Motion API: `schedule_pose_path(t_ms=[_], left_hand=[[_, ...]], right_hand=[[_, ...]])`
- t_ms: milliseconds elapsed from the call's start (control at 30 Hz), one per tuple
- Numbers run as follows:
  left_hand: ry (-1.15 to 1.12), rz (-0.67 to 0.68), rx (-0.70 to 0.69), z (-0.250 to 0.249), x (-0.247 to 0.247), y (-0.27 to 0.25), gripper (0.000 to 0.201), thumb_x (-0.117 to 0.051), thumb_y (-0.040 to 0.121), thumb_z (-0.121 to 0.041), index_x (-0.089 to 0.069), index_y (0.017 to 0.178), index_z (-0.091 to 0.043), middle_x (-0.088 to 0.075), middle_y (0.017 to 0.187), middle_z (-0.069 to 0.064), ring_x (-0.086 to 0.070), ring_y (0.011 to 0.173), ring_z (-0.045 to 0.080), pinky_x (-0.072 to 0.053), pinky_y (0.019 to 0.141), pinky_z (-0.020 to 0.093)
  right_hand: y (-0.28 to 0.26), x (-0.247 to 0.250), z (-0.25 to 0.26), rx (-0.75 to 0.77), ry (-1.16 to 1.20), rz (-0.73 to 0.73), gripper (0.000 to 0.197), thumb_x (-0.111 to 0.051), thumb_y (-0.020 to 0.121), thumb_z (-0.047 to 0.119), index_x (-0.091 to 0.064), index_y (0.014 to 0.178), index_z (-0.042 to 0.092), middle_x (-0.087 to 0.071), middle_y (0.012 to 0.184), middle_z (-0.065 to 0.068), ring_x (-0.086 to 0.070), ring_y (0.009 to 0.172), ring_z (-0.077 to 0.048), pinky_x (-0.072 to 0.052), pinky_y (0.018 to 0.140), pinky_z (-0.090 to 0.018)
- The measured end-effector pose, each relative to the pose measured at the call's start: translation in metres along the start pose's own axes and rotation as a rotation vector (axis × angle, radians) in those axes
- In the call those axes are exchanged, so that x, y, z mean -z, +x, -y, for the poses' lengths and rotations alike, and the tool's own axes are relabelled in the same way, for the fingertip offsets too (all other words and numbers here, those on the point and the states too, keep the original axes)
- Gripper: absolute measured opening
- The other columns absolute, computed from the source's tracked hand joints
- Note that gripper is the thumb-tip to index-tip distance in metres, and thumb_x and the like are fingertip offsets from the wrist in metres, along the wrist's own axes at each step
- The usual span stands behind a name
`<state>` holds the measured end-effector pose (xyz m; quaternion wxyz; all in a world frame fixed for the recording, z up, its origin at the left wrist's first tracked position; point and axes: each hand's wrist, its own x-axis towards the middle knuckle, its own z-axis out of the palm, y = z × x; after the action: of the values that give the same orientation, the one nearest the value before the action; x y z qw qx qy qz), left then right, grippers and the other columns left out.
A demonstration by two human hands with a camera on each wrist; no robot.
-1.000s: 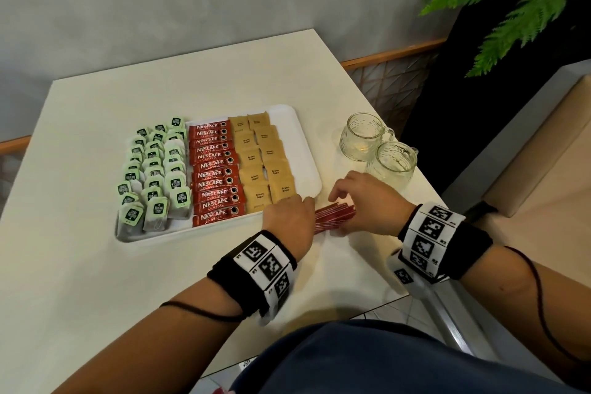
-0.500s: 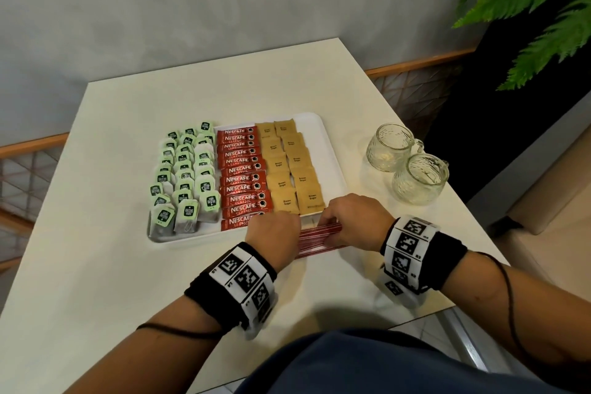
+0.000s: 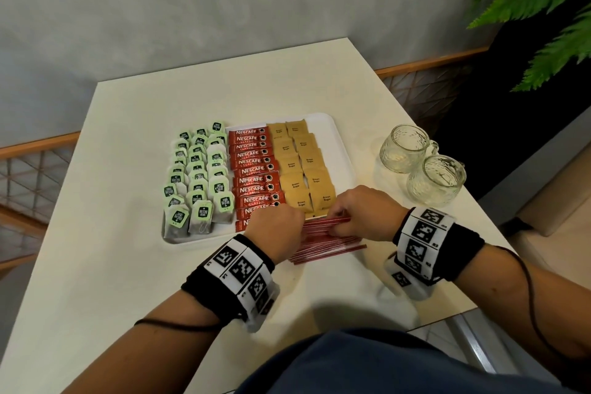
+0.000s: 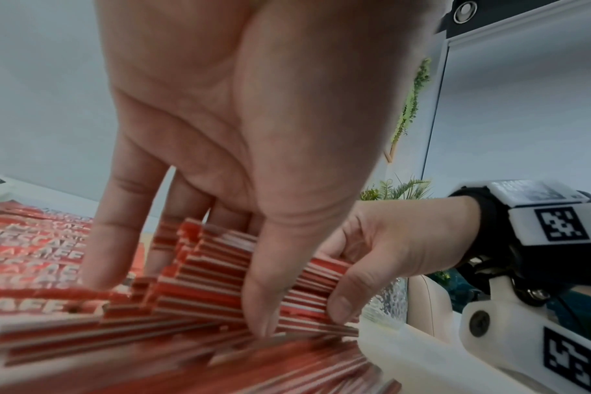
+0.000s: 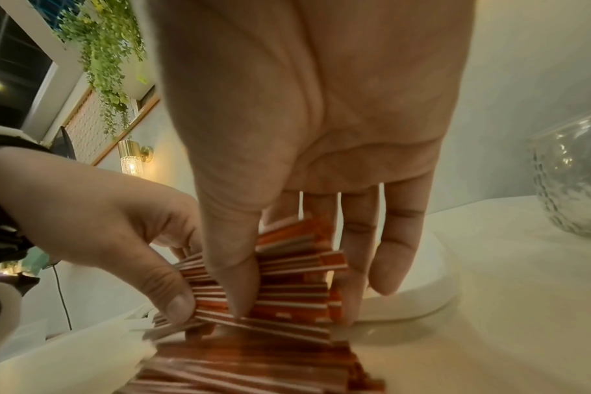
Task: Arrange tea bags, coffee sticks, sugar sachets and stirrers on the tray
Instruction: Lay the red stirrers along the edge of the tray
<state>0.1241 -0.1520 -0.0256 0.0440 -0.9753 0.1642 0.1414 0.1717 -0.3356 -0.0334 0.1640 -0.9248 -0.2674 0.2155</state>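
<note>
A white tray (image 3: pixel 343 150) holds green-tagged tea bags (image 3: pixel 198 182) on the left, red coffee sticks (image 3: pixel 254 174) in the middle and brown sugar sachets (image 3: pixel 303 169) on the right. A bundle of red-and-white stirrers (image 3: pixel 323 235) lies at the tray's near right corner, partly on the table. My left hand (image 3: pixel 278 230) grips the bundle's left end, thumb in front and fingers behind (image 4: pixel 253 280). My right hand (image 3: pixel 361 214) pinches the right end between thumb and fingers (image 5: pixel 287 272).
Two glass mugs (image 3: pixel 419 166) stand to the right of the tray, close to my right wrist. The white table (image 3: pixel 105 265) ends just in front of my forearms. A fern (image 3: pixel 550 16) hangs over the back right corner.
Both hands have stayed on the stirrers and gathered them closer to the tray's near edge. The head camera has tilted, so the whole scene sits lower and further right.
</note>
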Motion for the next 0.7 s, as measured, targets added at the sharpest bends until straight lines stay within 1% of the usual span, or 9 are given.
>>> schedule_pose_path(t_ms=[133,200,300,367,467,567,633,667,700], left_hand=[[-0.074,0.019,-0.036,0.006,0.0,-0.003,0.034,-0.039,0.102,-0.029,-0.049,0.132,-0.017,-0.064,0.118,0.005,-0.063,0.106,0.025,-0.05,0.083,0.039],[-0.12,0.029,-0.045,0.008,0.001,-0.005,0.032,-0.039,0.102,-0.026,-0.046,0.132,-0.016,-0.063,0.12,0.005,-0.062,0.107,0.025,-0.049,0.085,0.038],[-0.153,0.033,-0.057,0.009,0.002,-0.009,0.031,-0.038,0.103,-0.023,-0.044,0.131,-0.013,-0.062,0.121,0.005,-0.062,0.108,0.024,-0.048,0.086,0.037],[-0.18,0.06,-0.059,0.011,0.001,-0.01,0.03,-0.038,0.103,-0.022,-0.043,0.131,-0.012,-0.062,0.122,0.006,-0.061,0.107,0.024,-0.049,0.089,0.038],[-0.262,0.122,-0.04,0.015,-0.001,-0.01,0.027,-0.037,0.103,-0.023,-0.044,0.125,-0.009,-0.061,0.121,0.01,-0.06,0.107,0.026,-0.046,0.087,0.036],[-0.363,0.209,-0.058,0.013,0.003,-0.011,0.027,-0.038,0.104,-0.028,-0.045,0.119,-0.007,-0.061,0.117,0.01,-0.06,0.103,0.025,-0.043,0.084,0.031],[-0.447,0.275,-0.081,0.011,0.009,-0.011,0.019,-0.04,0.104,-0.028,-0.047,0.109,-0.011,-0.06,0.104,0.006,-0.058,0.09,0.02,-0.045,0.079,0.028],[-0.529,0.299,-0.087,0.01,0.01,-0.01,0.014,-0.041,0.104,-0.026,-0.046,0.1,-0.014,-0.06,0.096,0.004,-0.058,0.084,0.018,-0.048,0.076,0.028],[-0.634,0.319,-0.087,0.011,0.01,-0.009,0.015,-0.042,0.104,-0.024,-0.046,0.092,-0.016,-0.059,0.088,0.002,-0.059,0.078,0.017,-0.051,0.074,0.028]], right_hand=[[0.001,0.002,0.003,0.019,0.04,0.007,0.016,-0.068,0.083,0.038,-0.07,0.097,0.031,-0.068,0.089,0.008,-0.061,0.079,-0.013,-0.052,0.074,-0.033],[0.002,0.002,0.006,0.036,0.054,0.021,0.015,-0.067,0.084,0.036,-0.067,0.097,0.028,-0.064,0.085,0.008,-0.06,0.078,-0.015,-0.052,0.074,-0.033],[0.004,0.0,0.009,0.043,0.038,0.057,0.024,-0.071,0.081,0.04,-0.063,0.099,0.029,-0.061,0.087,0.009,-0.06,0.08,-0.015,-0.051,0.074,-0.032],[0.006,-0.001,0.011,0.057,0.031,0.081,0.023,-0.068,0.085,0.039,-0.062,0.103,0.025,-0.062,0.09,0.006,-0.059,0.082,-0.016,-0.05,0.077,-0.032],[0.008,0.002,0.014,0.082,0.051,0.127,0.02,-0.059,0.094,0.032,-0.062,0.107,0.017,-0.063,0.099,0.001,-0.054,0.086,-0.014,-0.043,0.078,-0.028],[0.01,0.005,0.017,0.1,0.016,0.146,0.019,-0.056,0.096,0.027,-0.06,0.11,0.015,-0.055,0.1,0.006,-0.048,0.089,-0.011,-0.035,0.077,-0.024],[0.011,0.008,0.018,0.133,-0.027,0.135,0.016,-0.057,0.095,0.024,-0.062,0.108,0.016,-0.051,0.099,0.009,-0.049,0.091,-0.013,-0.034,0.077,-0.024],[0.011,0.009,0.018,0.152,-0.044,0.113,0.016,-0.059,0.094,0.024,-0.063,0.107,0.016,-0.054,0.099,0.008,-0.05,0.093,-0.014,-0.035,0.077,-0.025],[0.011,0.011,0.017,0.169,-0.052,0.075,0.016,-0.062,0.092,0.025,-0.064,0.106,0.018,-0.057,0.099,0.008,-0.05,0.094,-0.013,-0.036,0.078,-0.026]])
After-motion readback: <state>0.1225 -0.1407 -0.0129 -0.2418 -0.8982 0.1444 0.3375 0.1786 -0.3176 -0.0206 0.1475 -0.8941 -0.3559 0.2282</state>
